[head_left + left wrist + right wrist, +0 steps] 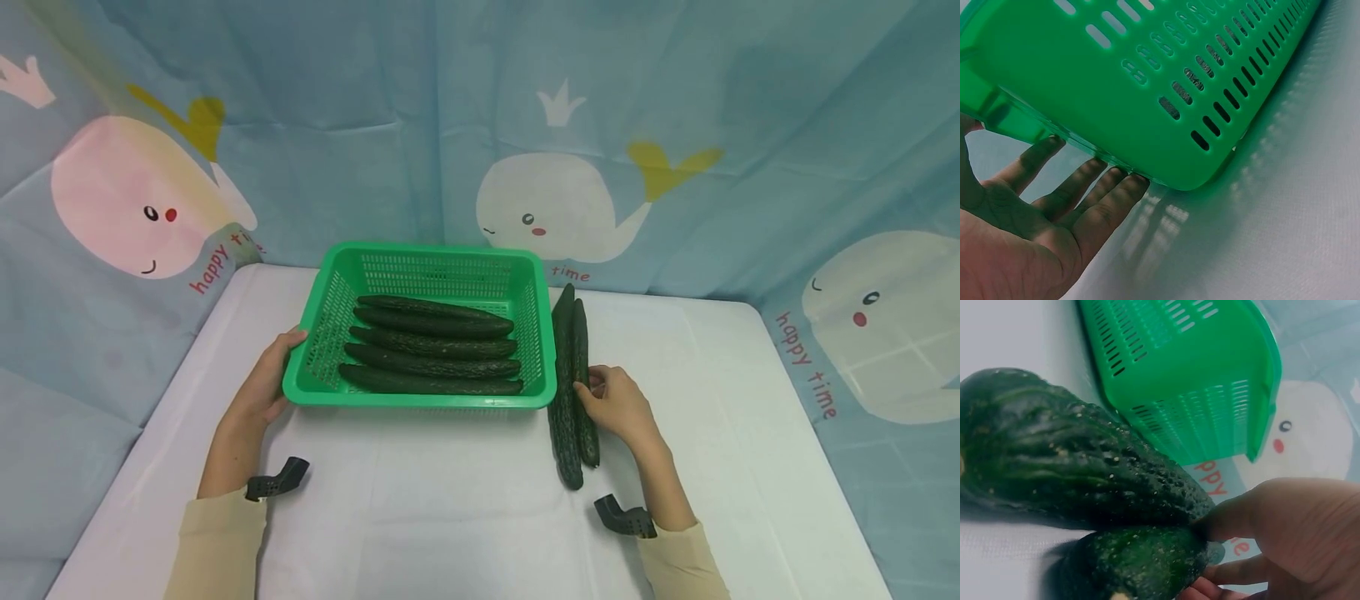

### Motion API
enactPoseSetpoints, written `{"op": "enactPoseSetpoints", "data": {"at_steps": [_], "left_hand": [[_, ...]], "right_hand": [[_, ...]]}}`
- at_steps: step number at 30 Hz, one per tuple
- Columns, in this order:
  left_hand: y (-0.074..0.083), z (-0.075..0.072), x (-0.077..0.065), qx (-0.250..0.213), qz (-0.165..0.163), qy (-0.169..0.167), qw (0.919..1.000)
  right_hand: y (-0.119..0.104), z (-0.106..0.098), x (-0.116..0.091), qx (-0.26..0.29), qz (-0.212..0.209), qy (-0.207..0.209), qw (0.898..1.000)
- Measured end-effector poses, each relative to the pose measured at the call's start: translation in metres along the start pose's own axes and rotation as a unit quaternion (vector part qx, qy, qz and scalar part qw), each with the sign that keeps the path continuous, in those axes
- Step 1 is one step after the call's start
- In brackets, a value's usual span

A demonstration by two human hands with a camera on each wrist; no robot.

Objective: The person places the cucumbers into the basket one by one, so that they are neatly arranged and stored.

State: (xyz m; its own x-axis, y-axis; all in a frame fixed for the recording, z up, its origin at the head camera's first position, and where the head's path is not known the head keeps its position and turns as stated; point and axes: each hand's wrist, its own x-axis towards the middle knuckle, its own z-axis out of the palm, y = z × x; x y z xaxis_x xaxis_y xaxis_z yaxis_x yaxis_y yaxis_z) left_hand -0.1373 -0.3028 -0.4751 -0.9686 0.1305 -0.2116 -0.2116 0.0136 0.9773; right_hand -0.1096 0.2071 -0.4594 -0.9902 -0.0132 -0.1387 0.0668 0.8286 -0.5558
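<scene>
My left hand [264, 379] rests at the left end of a green plastic basket [420, 400]. In the left wrist view its fingers [1100, 215] are nearly straight, tips touching the basket's outer wall, the thumb mostly out of frame. My right hand [618, 404] pinches the thinner cucumber [581, 358] between thumb and fingers, about midway along it. A thicker cucumber [564, 417] lies beside it, along the basket's right end. Close up in the right wrist view, the thick cucumber [1066, 450] and the pinched cucumber [1135, 562] lie side by side, the thumb at both.
Inside the basket several dark green cucumbers [431, 346] lie crosswise, roughly parallel. The basket stands on a white-covered table [450, 517], near its back edge. A blue curtain [420, 125] with whale prints hangs behind and at the sides. Each wrist bears a black camera mount [277, 479].
</scene>
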Motion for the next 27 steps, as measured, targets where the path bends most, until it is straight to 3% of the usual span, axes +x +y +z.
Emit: {"op": "enactPoseSetpoints", "data": {"at_steps": [18, 27], "left_hand": [[0.001, 0.0005, -0.0018, -0.005, 0.003, 0.001, 1.0], [0.0016, 0.0026, -0.0022, -0.008, 0.009, 0.003, 0.9999]], "right_hand": [[-0.0028, -0.0072, -0.0019, 0.039, 0.043, -0.037, 0.998], [-0.0006, -0.0097, -0.0042, 0.028, 0.043, -0.017, 0.999]]}}
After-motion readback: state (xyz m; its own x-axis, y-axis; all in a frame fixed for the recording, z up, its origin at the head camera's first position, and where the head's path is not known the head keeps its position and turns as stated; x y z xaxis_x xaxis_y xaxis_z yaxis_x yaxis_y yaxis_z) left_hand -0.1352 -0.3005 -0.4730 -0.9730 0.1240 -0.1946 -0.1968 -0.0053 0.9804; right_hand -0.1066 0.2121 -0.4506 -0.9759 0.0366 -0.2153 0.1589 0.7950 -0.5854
